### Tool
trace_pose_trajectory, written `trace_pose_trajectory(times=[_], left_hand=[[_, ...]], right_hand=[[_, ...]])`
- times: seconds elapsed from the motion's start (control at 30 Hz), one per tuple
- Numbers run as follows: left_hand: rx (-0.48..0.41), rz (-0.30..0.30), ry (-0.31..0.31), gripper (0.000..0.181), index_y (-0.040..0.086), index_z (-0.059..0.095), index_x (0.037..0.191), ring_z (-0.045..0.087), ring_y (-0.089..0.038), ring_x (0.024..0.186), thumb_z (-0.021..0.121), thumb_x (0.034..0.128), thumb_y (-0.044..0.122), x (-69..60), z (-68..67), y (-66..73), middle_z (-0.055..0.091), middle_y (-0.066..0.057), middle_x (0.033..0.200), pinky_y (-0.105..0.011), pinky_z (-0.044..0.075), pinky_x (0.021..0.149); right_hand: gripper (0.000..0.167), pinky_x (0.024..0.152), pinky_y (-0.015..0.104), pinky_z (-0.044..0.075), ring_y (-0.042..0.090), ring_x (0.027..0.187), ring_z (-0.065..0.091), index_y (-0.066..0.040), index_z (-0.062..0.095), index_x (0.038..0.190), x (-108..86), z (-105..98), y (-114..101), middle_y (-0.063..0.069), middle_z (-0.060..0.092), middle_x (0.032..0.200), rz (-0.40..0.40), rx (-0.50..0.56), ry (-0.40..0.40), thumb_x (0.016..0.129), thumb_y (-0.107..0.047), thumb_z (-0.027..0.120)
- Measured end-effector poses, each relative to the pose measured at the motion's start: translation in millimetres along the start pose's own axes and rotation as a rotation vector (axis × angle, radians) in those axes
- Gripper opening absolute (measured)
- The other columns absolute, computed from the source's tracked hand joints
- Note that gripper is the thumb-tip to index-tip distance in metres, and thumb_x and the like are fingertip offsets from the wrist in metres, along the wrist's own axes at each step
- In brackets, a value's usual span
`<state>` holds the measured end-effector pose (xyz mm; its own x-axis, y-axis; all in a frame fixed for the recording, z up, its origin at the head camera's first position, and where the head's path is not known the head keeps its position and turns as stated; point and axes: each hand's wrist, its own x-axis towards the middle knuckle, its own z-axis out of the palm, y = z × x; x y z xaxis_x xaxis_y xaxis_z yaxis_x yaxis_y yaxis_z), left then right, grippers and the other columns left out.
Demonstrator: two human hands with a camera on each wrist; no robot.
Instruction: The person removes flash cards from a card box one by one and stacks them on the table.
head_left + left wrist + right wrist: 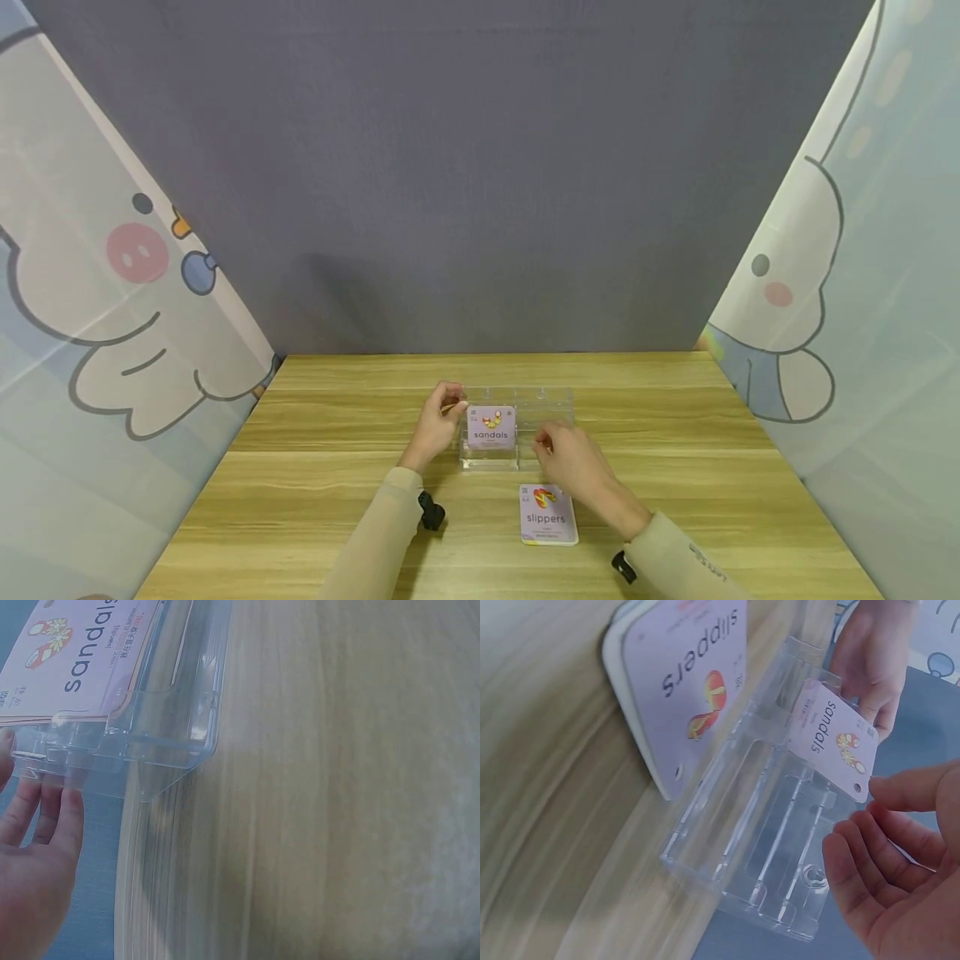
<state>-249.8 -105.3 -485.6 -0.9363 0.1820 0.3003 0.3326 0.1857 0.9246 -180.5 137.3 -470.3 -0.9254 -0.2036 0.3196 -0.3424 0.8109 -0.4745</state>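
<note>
A clear plastic holder with tiered compartments (545,393) stands on the table. A sandals picture card (491,427), with more card edges behind it in the left wrist view, leans in its left column. My left hand (437,425) grips the holder's left side, thumb in front and fingers behind the plastic (45,862). Over the holder's right column is my right hand (577,467), its fingers loosely bent and nothing visible between them. In the right wrist view its thumb tip appears close to the sandals card's corner (840,742). A stack of cards topped by slippers (548,515) lies before the holder.
The wood-grain table (300,500) runs back to a dark grey cloth wall (480,183). Cartoon-printed curtains (112,250) hang at both sides. Small black devices (431,511) are strapped at the wrists.
</note>
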Motion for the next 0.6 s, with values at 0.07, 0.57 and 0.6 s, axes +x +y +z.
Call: trace_pose_trajectory(times=[0.07, 0.57, 0.6], left_hand=[[0.0, -0.004, 0.001, 0.023, -0.006, 0.054, 0.124, 0.056, -0.045, 0.116, 0.055, 0.1006, -0.008, -0.3, -0.3, 0.8, 0.057, -0.029, 0.118, -0.058, 0.047, 0.1], [-0.008, 0.005, 0.001, 0.027, -0.013, 0.052, 0.126, 0.056, -0.046, 0.115, 0.057, 0.1001, -0.007, 0.7, -0.1, -1.0, 0.058, -0.029, 0.117, -0.057, 0.047, 0.1], [-0.008, 0.003, 0.001, 0.027, -0.013, 0.052, 0.126, 0.055, -0.046, 0.116, 0.056, 0.1001, -0.007, 0.7, -0.1, -1.1, 0.058, -0.029, 0.117, -0.057, 0.047, 0.1]], right_hand=[[0.011, 0.054, 0.023, 0.045, 0.006, 0.064, 0.05, -0.013, 0.067, 0.083, 1.5, 0, -2, -0.005, 0.061, 0.079, -0.015, -0.004, 0.014, 0.088, -0.009, 0.077], [0.008, 0.059, 0.023, 0.048, 0.008, 0.069, 0.052, -0.008, 0.071, 0.087, 13.3, -3, -12, -0.004, 0.06, 0.08, -0.06, 0.013, 0.094, 0.087, -0.004, 0.077], [0.008, 0.06, 0.023, 0.048, 0.008, 0.069, 0.052, -0.008, 0.071, 0.088, 14.3, -3, -13, -0.004, 0.06, 0.08, -0.063, 0.016, 0.099, 0.087, -0.004, 0.078]])
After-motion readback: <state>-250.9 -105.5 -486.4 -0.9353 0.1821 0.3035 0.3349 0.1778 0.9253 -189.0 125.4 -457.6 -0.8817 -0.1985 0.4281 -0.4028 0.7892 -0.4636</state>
